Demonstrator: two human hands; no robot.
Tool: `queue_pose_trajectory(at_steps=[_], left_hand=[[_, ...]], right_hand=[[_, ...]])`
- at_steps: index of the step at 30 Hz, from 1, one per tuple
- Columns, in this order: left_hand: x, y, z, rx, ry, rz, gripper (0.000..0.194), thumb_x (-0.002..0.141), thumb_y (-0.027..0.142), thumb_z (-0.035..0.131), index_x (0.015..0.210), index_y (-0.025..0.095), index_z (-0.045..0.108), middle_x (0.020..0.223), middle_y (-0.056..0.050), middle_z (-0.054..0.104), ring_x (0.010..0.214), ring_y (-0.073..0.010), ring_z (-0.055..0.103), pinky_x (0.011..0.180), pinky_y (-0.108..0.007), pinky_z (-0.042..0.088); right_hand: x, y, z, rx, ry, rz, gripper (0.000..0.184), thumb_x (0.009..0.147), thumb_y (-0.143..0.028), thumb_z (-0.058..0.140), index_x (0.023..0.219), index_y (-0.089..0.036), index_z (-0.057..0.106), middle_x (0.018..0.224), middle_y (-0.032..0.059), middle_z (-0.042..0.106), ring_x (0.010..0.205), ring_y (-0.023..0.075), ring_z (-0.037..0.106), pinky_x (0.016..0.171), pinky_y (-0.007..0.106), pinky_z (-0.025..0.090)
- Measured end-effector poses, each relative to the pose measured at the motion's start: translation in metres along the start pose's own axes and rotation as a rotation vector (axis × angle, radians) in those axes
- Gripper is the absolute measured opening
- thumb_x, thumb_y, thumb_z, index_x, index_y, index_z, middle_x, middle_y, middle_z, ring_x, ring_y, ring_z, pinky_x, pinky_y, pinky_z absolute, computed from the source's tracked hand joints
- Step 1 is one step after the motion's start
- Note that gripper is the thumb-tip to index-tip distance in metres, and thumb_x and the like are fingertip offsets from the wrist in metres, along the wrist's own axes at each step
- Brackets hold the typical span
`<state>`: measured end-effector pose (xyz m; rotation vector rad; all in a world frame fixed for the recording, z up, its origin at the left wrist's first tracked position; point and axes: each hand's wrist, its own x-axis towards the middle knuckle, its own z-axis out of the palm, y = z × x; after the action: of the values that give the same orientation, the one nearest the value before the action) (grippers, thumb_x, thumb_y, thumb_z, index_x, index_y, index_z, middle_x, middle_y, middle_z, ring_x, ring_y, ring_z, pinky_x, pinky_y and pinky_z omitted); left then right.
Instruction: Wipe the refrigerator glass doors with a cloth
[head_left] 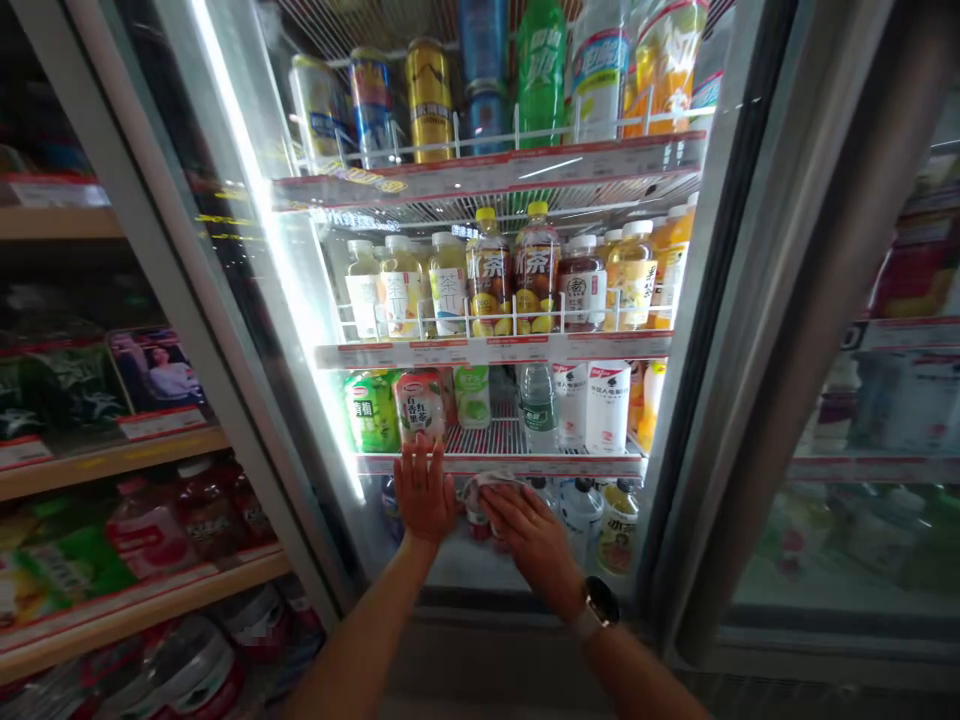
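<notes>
My left hand lies flat with its fingers stretched upward against the glass door of a lit drinks fridge. Under the fingers of my right hand is a white cloth, pressed to the same glass at the height of the lower shelf edge; part of it is hidden by the hand. Behind my left fingertips, through the glass, shows a red drink carton. A dark watch is on my right wrist.
Inside the fridge, a wire shelf holds several tea bottles, with cans and large bottles above. A metal door frame borders the right side. To the left, wooden shelves hold packaged goods and bottles.
</notes>
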<state>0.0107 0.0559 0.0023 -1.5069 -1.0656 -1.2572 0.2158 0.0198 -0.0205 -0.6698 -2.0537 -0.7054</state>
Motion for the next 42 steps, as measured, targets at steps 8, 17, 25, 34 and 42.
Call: queue_pose_trajectory(at_steps=[8, 17, 25, 34, 42], left_hand=[[0.000, 0.003, -0.002, -0.009, -0.008, -0.004, 0.059, 0.095, 0.025, 0.041, 0.153, 0.020, 0.027, 0.159, -0.011, 0.028, 0.150, -0.0255, 0.018, 0.123, -0.046, 0.019], [-0.003, 0.002, -0.002, 0.021, -0.023, -0.010, 0.060, 0.095, 0.025, 0.041, 0.153, 0.019, 0.027, 0.158, -0.012, 0.031, 0.149, -0.0267, 0.019, 0.123, -0.049, 0.020], [-0.007, -0.003, 0.002, 0.002, -0.022, -0.015, 0.056, 0.098, 0.031, 0.039, 0.152, 0.021, 0.030, 0.157, -0.012, 0.034, 0.150, -0.0250, 0.020, 0.123, -0.049, 0.019], [-0.002, 0.000, 0.001, -0.006, 0.004, -0.004, 0.057, 0.097, 0.028, 0.038, 0.153, 0.021, 0.027, 0.159, -0.011, 0.030, 0.150, -0.0249, 0.018, 0.123, -0.048, 0.019], [-0.005, 0.000, 0.004, -0.003, -0.004, -0.046, 0.056, 0.096, 0.029, 0.038, 0.151, 0.021, 0.032, 0.154, -0.013, 0.040, 0.149, -0.0258, 0.022, 0.121, -0.051, 0.024]], right_hand=[[0.036, 0.049, -0.045, -0.130, 0.454, 0.351, 0.068, 0.092, -0.002, 0.036, 0.155, -0.025, 0.028, 0.155, 0.0065, 0.039, 0.146, 0.0277, 0.030, 0.118, 0.058, 0.030], [0.033, -0.007, 0.011, -0.019, 0.321, 0.327, 0.067, 0.092, -0.002, 0.033, 0.155, -0.024, 0.029, 0.143, 0.0076, 0.055, 0.140, 0.0217, 0.042, 0.121, 0.047, 0.029], [-0.001, -0.038, 0.047, 0.111, 0.088, 0.093, 0.070, 0.084, 0.006, 0.033, 0.149, -0.019, 0.041, 0.137, 0.0062, 0.061, 0.133, 0.0142, 0.050, 0.115, 0.034, 0.039], [0.013, 0.006, -0.003, -0.033, 0.108, 0.095, 0.059, 0.094, -0.002, 0.036, 0.150, -0.021, 0.039, 0.139, 0.0047, 0.060, 0.137, 0.0156, 0.046, 0.120, 0.036, 0.032], [0.018, 0.068, -0.057, -0.224, 0.482, 0.457, 0.067, 0.092, -0.003, 0.036, 0.155, -0.024, 0.027, 0.155, 0.0077, 0.040, 0.148, 0.0306, 0.026, 0.119, 0.061, 0.026]])
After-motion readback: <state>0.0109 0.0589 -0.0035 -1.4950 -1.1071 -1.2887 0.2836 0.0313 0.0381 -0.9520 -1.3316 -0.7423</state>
